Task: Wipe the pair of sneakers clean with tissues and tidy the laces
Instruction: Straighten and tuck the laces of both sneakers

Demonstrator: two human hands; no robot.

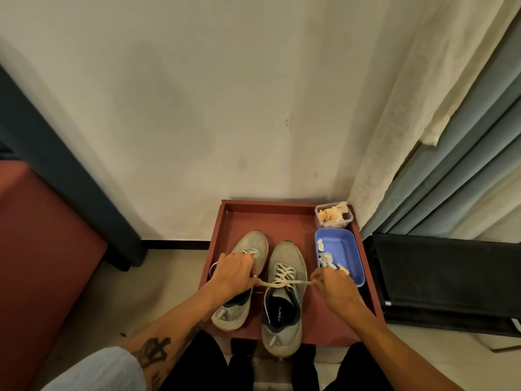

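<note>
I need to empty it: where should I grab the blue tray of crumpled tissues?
Pinch the blue tray by its right long wall from above: that rim stands bare, while the tissues lie along its left side, near the right hand.

A home room, by its stained cream plaster wall (197, 108), pleated grey-blue fabric curtains (465, 179) and pale tiled floor (169, 280).

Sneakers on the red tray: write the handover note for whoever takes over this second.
Left hand pinches one lace end, right hand the other, pulled taut across the nearer sneaker.
Both sneakers stand on the tray; crumpled tissues lie in the blue tub, more in the clear tub.
Done: wiping, apparently.
Left: finish this knot, then tidy the farther sneaker, its lace looping loose.
</note>
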